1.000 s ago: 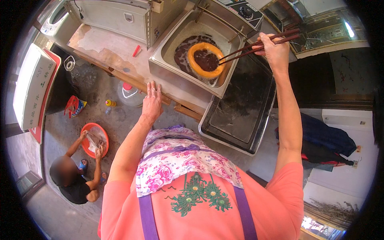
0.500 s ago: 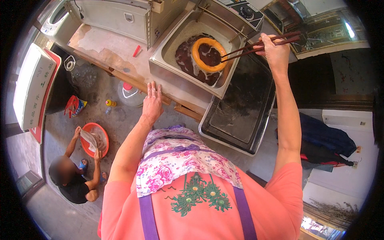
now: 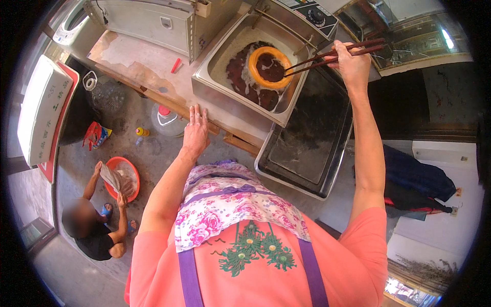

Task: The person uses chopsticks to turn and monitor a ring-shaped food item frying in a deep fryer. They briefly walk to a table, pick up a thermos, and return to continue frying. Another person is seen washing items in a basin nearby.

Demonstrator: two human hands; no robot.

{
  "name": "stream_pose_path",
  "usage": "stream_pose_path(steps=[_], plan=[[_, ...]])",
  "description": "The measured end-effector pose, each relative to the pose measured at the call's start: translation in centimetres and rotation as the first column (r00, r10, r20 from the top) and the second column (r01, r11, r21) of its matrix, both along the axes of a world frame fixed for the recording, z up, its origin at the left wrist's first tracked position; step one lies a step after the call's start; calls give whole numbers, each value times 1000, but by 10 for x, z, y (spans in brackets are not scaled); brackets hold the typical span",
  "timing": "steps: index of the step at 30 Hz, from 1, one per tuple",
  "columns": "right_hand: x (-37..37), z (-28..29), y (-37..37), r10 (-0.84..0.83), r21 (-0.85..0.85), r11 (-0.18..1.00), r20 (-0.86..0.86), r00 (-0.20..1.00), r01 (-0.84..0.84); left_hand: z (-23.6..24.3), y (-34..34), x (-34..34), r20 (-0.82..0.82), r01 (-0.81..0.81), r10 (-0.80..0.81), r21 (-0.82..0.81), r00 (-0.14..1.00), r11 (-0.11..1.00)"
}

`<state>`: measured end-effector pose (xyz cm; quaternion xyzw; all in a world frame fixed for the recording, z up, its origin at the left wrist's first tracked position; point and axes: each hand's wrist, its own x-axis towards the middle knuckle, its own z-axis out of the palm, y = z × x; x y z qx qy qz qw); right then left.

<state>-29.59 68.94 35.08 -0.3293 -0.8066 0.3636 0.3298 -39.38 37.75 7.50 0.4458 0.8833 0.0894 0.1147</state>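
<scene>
One counter point(image 3: 140, 56), one fryer point(image 3: 230, 98) — two chopsticks point(image 3: 312, 61) touch one ring point(image 3: 252, 66).

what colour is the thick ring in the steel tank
The thick ring is golden orange; see head view.

Your hands, two: left hand point(image 3: 196, 130) at the centre of the frame, right hand point(image 3: 352, 66) at upper right. In your right, two dark chopsticks point(image 3: 372, 49). Upper centre: one steel vat point(image 3: 235, 99), one golden ring point(image 3: 252, 67), one control knob point(image 3: 316, 17). Right of centre: one black tray point(image 3: 307, 135). On your bench point(image 3: 118, 55), upper left: one red stick point(image 3: 176, 65). Lower left: one co-worker point(image 3: 97, 245), one orange basin point(image 3: 137, 180), two blue sandals point(image 3: 107, 209).
</scene>
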Motion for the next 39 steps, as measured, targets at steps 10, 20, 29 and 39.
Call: stream_pose_path(steps=[10, 20, 29, 39], plan=[[3, 1, -6, -11, -52, 999, -7, 1000, 11, 1, 1, 0, 9, -3, 3, 5, 1000, 1000], [39, -16, 6, -80, -292, 956, -260, 962, 1, -10, 0, -1, 1, -6, 6, 23, 1000, 1000], [71, -110, 11, -391, -621, 780, -392, 833, 75, 0, 2, 1, 5, 8, -8, -29, 1000, 1000], [91, -158, 14, -577, -831, 548, -458, 676, -95, 1, 5, -1, -15, 24, -25, -66, 1000, 998]])
